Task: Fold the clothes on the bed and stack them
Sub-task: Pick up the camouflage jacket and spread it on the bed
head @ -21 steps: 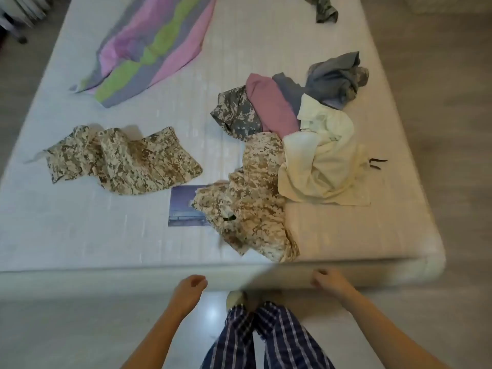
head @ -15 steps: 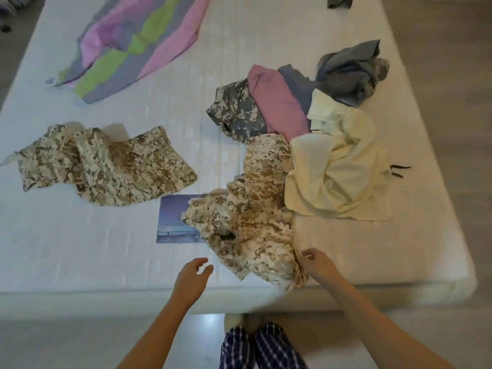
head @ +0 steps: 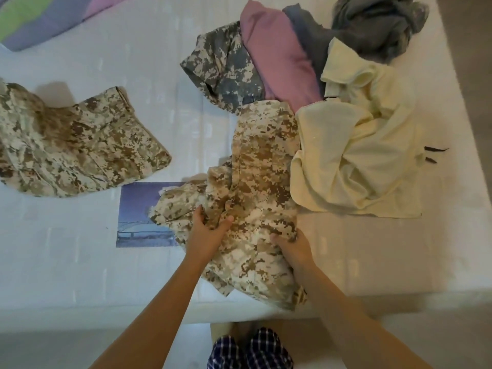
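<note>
Tan camo garment (head: 255,182) lies crumpled at near edge of bed (head: 80,262), front of pile.
- Left hand (head: 209,233) bunches fold at its middle. Right hand (head: 294,245) grips its right side. Both clamped on cloth.
- To do well: lift clear, shake flat, find seams before folding.
- Cream garment (head: 359,161) touches its right side and may drag along.
- No container in view. Bed carries loose pile: grey camo garment (head: 223,67), pink garment (head: 277,54).
- Second tan camo piece (head: 80,145) lies apart at left.
</note>
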